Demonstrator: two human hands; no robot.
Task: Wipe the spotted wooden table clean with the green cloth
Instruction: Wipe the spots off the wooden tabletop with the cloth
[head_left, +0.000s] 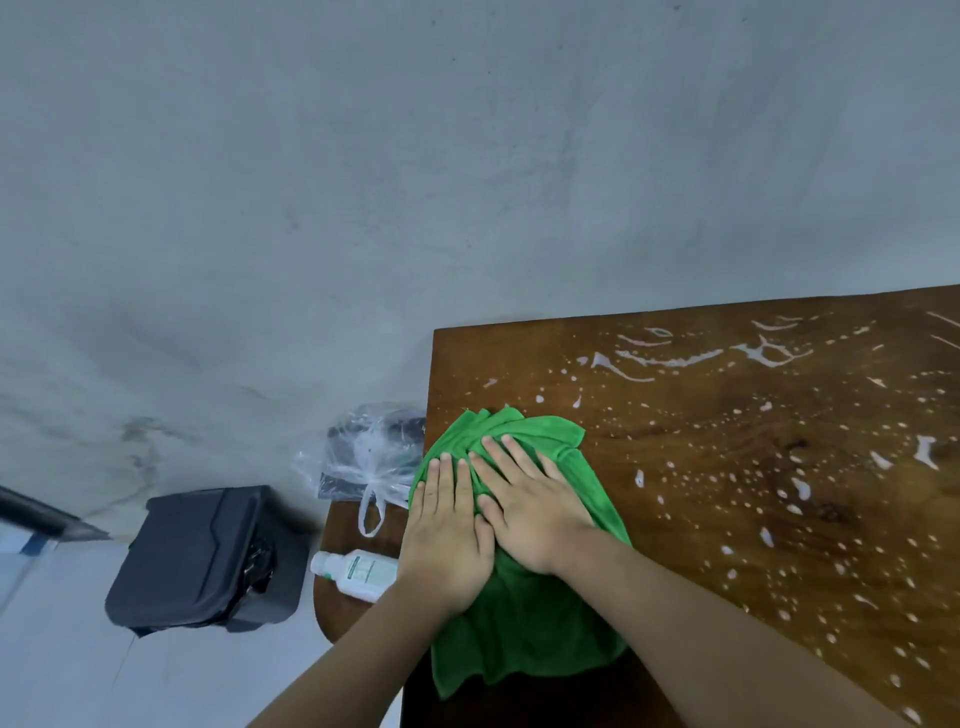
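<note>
Both hands, left hand (447, 535) and right hand (530, 512), are pressing the green cloth (524, 618) flat, fingers (441, 478) straight, on the spotted counter (753, 467).

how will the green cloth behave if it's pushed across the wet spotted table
Probably floppy: the green cloth lies in folds under the flat left hand and right hand, so it may bunch ahead of the push rather than slide flat. It looks soft and likely absorbent, so it should pick up the white droplets on the table and grow heavier.
</note>
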